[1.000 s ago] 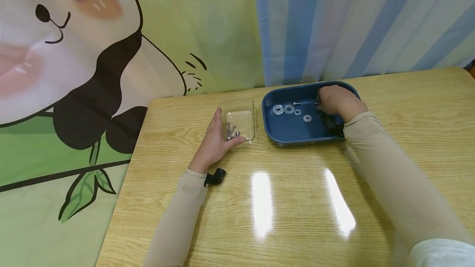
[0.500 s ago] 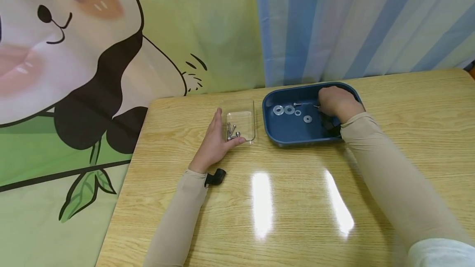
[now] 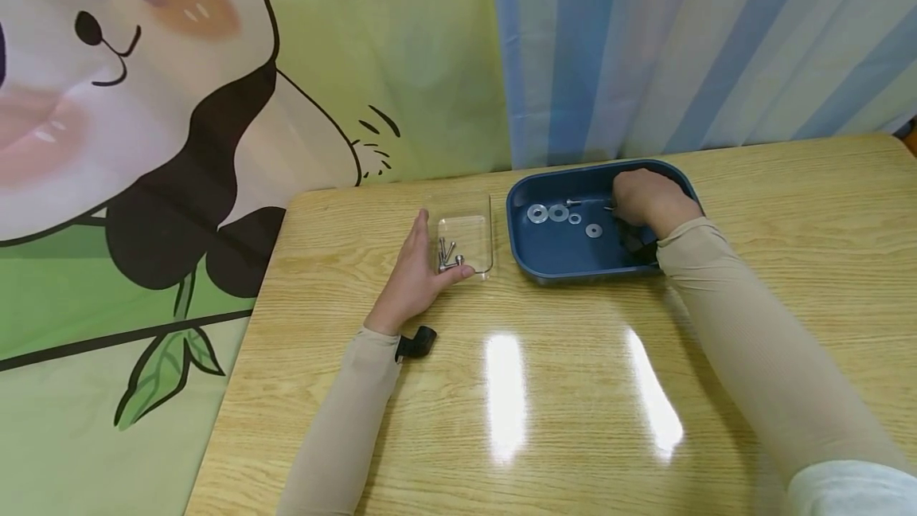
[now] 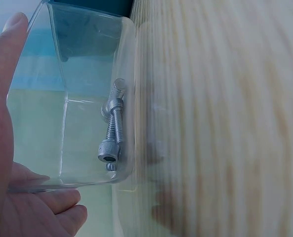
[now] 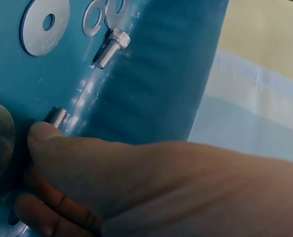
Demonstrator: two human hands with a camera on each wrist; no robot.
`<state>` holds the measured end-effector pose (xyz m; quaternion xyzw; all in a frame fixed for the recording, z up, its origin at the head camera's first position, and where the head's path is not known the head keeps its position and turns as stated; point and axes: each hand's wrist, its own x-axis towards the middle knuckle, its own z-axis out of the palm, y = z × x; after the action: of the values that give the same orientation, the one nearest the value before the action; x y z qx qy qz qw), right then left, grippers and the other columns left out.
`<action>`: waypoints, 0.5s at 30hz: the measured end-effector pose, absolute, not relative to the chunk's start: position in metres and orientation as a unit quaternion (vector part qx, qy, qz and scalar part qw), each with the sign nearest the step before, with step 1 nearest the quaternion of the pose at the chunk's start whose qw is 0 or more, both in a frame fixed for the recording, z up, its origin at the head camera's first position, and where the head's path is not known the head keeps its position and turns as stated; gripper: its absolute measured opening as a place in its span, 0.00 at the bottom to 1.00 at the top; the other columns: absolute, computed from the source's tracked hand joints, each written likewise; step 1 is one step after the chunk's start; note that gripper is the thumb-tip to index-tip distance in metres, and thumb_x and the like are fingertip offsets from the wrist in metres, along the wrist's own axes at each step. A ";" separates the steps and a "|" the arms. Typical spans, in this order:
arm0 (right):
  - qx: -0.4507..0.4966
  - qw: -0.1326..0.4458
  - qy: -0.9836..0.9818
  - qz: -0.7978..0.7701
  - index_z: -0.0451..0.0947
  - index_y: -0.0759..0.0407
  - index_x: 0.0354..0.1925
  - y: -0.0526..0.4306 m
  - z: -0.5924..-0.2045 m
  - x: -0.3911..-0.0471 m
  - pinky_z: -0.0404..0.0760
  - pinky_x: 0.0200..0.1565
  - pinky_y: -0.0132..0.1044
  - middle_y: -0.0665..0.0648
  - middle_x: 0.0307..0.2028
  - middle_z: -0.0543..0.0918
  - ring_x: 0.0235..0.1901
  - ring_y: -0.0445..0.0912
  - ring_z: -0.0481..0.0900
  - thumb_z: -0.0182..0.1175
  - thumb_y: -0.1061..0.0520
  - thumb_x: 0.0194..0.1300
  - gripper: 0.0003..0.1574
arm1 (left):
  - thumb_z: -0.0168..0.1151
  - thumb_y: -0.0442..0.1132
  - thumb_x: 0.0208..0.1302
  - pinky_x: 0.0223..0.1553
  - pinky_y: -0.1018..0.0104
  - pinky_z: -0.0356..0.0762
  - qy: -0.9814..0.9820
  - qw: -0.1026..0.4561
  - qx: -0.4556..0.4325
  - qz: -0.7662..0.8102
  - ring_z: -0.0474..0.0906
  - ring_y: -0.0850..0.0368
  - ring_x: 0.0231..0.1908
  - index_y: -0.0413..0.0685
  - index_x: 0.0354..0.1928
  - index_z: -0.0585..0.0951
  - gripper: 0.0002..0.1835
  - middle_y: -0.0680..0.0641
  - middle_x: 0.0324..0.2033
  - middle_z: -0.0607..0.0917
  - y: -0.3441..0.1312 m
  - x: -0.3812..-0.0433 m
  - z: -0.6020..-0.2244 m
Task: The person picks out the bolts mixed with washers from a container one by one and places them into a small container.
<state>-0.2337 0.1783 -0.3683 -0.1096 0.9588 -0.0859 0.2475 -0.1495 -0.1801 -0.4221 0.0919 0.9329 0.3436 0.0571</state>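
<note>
In the head view my left hand (image 3: 415, 273) holds a clear plastic box (image 3: 481, 221), with the thumb along its near wall and the fingers at its left side. Several socket-head bolts (image 4: 108, 149) lie together in that box. Over at the right, my right hand (image 3: 648, 196) reaches down into a dark blue tray (image 3: 566, 267). Its thumb and fingers close on a bolt (image 5: 59, 117), whose threaded end sticks out past the thumb tip; the bolt's head is hidden. A hex-head bolt (image 5: 111, 48) lies by the tray's far wall.
Several flat washers (image 3: 537, 213) of different sizes lie on the tray's floor, some close by the right fingers. Tray and box stand side by side near the back edge of the wooden table (image 3: 559, 388). Printed curtains (image 3: 430, 62) hang behind the table.
The right hand and forearm have shifted very slightly left within the tray. The left hand and the clear box stay where they were.
</note>
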 end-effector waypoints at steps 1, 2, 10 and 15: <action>-0.111 0.248 0.958 -0.088 0.76 0.62 0.28 0.178 -0.368 -0.234 0.73 0.38 0.49 0.61 0.27 0.75 0.31 0.55 0.75 0.54 0.60 0.75 0.16 | 0.69 0.65 0.59 0.74 0.45 0.46 0.933 0.057 0.092 0.343 0.38 0.44 0.78 0.44 0.80 0.34 0.66 0.39 0.79 0.40 -0.180 -0.149 -0.422; -0.114 0.248 0.958 -0.088 0.76 0.62 0.28 0.178 -0.368 -0.233 0.72 0.38 0.49 0.61 0.27 0.75 0.31 0.55 0.75 0.54 0.60 0.75 0.16 | 0.68 0.66 0.59 0.74 0.46 0.46 0.934 0.059 0.092 0.341 0.38 0.45 0.78 0.45 0.80 0.34 0.66 0.39 0.79 0.40 -0.180 -0.149 -0.422; -0.143 0.221 0.958 -0.111 0.67 0.54 0.18 0.177 -0.365 -0.232 0.67 0.33 0.44 0.51 0.18 0.60 0.21 0.47 0.61 0.52 0.63 0.76 0.25 | 0.68 0.67 0.58 0.74 0.46 0.45 0.933 0.058 0.091 0.344 0.37 0.46 0.78 0.46 0.80 0.34 0.67 0.40 0.80 0.39 -0.180 -0.149 -0.423; -0.159 0.201 0.959 -0.121 0.63 0.52 0.15 0.174 -0.355 -0.229 0.65 0.29 0.41 0.50 0.16 0.59 0.19 0.45 0.58 0.50 0.64 0.76 0.29 | 0.67 0.68 0.57 0.74 0.46 0.45 0.934 0.058 0.091 0.342 0.37 0.46 0.78 0.45 0.80 0.34 0.67 0.40 0.80 0.40 -0.181 -0.149 -0.422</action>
<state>-0.2292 0.1736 -0.3552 -0.1591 0.9591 -0.1205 0.2008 -0.1492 -0.1808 -0.4224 0.0908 0.9335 0.3420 0.0576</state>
